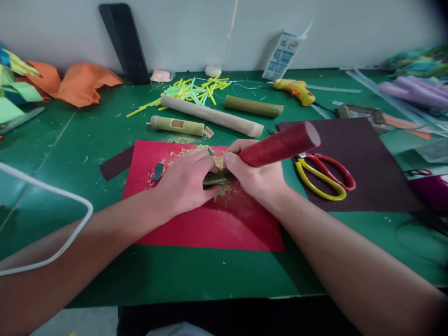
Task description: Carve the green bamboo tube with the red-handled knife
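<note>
My left hand (191,179) is wrapped round a short dark-green bamboo piece (214,179), pressing it down on a red sheet (210,228). Closed in my right hand (261,177) is a tool with a thick red wooden handle (280,144), which slants up and to the right. Its working end is hidden behind my fingers, against the bamboo. Pale shavings (224,192) lie around both hands. Left of my left hand rests a small dark flat piece (157,171).
Behind the sheet lie a notched bamboo tube (178,125), a long pale stick (210,114) and another bamboo piece (254,106). Scissors (325,177) rest on a dark sheet (371,163) at right. A yellow glue gun (296,91) lies farther back; a white cable (79,200) crosses my left forearm.
</note>
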`<state>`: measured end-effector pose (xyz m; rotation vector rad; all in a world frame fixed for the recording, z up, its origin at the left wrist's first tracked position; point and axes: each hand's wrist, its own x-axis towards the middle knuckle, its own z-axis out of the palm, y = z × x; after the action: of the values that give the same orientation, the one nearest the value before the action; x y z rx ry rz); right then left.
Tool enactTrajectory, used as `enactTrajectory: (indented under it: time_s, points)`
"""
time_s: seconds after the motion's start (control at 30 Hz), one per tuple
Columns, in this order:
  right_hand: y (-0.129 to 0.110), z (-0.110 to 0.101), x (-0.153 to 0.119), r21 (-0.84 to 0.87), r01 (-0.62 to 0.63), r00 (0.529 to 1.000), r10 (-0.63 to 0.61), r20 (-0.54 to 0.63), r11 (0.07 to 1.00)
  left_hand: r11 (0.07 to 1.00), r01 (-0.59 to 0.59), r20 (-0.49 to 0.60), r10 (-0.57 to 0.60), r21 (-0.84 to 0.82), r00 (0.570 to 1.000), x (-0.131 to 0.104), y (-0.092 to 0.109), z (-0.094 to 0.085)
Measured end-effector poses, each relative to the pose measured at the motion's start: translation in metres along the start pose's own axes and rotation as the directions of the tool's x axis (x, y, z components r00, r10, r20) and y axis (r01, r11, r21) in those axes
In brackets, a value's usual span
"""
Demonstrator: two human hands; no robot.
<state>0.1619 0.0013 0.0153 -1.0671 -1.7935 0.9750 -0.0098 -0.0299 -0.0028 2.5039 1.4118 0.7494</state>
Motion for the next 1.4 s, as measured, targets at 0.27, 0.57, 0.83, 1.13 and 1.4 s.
enactTrajectory:
  time_s: [0.27, 0.57, 0.83, 1.13, 1.4]
  points:
    - [0.003, -0.001, 0.000, 0.003, 0.035, 0.999, -0.035, 0.023, 0.999, 1.000, -0.006, 0.010, 0.006, 0.005, 1.000, 0.001, -0.001, 0.001]
    - [0.004, 0.001, 0.002, 0.034, 0.051, 0.998, -0.052, 0.020, 0.998, 0.999, 0.027, 0.034, -0.028, 0.038, 0.999, 0.003, -0.001, 0.001]
    - [0.007, 0.007, 0.005, 0.038, 0.083, 0.996, -0.082, -0.032, 0.996, 0.998, 0.063, 0.040, -0.064, 0.003, 0.997, 0.008, -0.004, 0.001]
    - [0.007, 0.004, 0.012, 0.016, 0.012, 0.997, -0.013, 0.081, 1.000, 0.997, 0.059, 0.056, -0.061, 0.040, 0.997, 0.009, -0.002, 0.000]
    - [0.008, 0.008, 0.013, 0.047, 0.004, 0.999, -0.006, 0.054, 0.999, 0.998, 0.063, 0.051, -0.064, 0.027, 0.997, 0.010, -0.006, 0.000]
